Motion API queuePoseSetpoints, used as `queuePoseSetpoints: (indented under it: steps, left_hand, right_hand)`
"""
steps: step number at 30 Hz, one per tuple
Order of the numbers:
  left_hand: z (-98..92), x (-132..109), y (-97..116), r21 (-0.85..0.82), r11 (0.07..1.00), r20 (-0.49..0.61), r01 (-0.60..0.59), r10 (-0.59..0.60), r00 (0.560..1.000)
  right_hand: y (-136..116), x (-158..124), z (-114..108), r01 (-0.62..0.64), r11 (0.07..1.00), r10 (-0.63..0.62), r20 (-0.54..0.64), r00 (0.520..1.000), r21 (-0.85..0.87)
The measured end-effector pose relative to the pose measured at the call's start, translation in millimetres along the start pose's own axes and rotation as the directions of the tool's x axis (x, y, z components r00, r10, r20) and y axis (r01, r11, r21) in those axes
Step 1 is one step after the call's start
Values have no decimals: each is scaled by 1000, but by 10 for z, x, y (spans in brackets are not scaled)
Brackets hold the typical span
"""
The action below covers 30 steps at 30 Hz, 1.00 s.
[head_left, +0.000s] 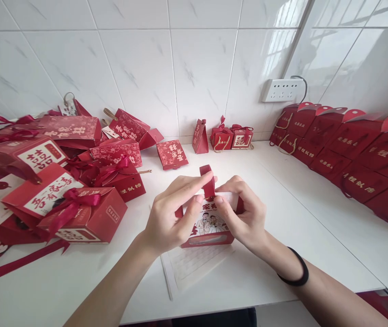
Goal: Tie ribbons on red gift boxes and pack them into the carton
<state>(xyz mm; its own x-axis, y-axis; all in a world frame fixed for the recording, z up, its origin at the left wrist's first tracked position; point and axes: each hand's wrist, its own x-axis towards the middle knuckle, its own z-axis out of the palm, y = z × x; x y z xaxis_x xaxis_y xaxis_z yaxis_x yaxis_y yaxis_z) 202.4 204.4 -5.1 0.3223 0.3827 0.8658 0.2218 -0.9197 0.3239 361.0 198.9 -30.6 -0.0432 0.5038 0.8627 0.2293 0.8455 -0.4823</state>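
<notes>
A small red gift box [210,229] with a white printed front stands on the white counter [265,268] in front of me. Both hands are on its top. My left hand [170,215] pinches the red ribbon loop [208,180] that rises above the box. My right hand [243,213] grips the same ribbon low down, fingers closed round it at the box top. A black band sits on my right wrist [298,272]. A lined white sheet [194,265] lies under the box.
A heap of red boxes with ribbons [61,181] fills the left of the counter. Three small red boxes [223,136] stand by the tiled wall. Rows of flat red boxes [354,159] line the right side. A wall socket [281,90] is behind them.
</notes>
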Motion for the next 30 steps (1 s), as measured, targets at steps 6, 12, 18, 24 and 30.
queuePoseSetpoints:
  steps: [6,12,18,24,30]
  left_hand:
    - [37,-1,24,28,999,-67,30,-28,997]
    - [59,3,48,27,998,-90,64,-62,994]
    - [86,-5,58,35,995,-120,98,-93,988]
    - [79,10,64,51,996,-121,71,-64,991]
    - [49,16,67,9,998,-75,60,-59,995]
  right_hand:
    - [3,-7,-2,-8,1000,8,1,1000,-5]
    - [10,-5,3,-14,1000,14,2,1000,-1]
    - [2,0,-1,-38,999,37,13,999,16]
    - [-15,9,7,-46,999,46,11,999,-2]
    - [-3,4,5,-42,999,42,9,999,0]
